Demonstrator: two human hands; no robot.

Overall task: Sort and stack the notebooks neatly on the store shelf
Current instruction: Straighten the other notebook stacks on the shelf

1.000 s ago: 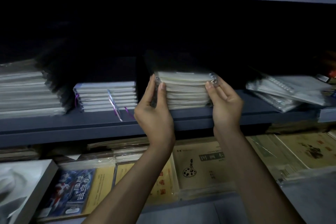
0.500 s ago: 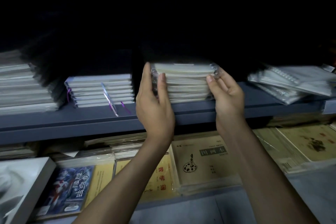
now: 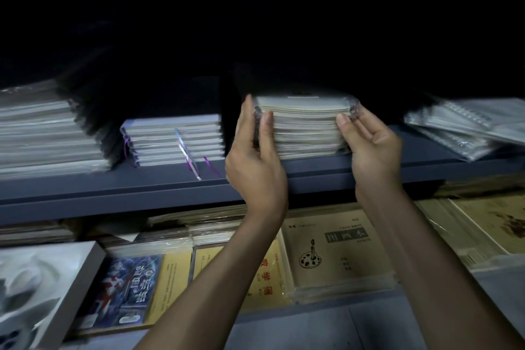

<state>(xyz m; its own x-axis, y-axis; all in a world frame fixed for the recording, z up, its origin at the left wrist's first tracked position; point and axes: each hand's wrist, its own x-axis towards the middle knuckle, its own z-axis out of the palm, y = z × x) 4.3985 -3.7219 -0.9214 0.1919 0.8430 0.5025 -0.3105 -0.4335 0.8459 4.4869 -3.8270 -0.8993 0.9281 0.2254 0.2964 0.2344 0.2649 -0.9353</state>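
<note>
So, notebook stack [image 3: 304, 128]: centre of the frame, resting on the blue shelf [image 3: 170, 187], between a ribboned stack [image 3: 173, 139] to its left and a slumped heap of spiral pads [image 3: 466, 128] at the right edge.
Left hand [image 3: 255, 167]: flat against the stack's left end, fingers straight up the side and thumb on the front edge. It presses and is not curled round anything.
Right hand [image 3: 372, 148]: mirrors it at the right end, thumb tip on the front edge, fingers along the side, likewise spread and pressing.
Wrapping: the notebooks look sleeved in clear plastic, crinkled at the top corners. It is probably slick, so layers may slide over each other.
Weight: likely moderate as a block, light one by one.
Stiffness: the block should feel firm under side pressure, though a single notebook would bend.
Where to hold: both short ends, low down, palms squeezing inward. A pinch at the top alone would probably shear off the upper copies.
Risk: the front edges look uneven, so pushing one end alone may fan the stack.
</note>
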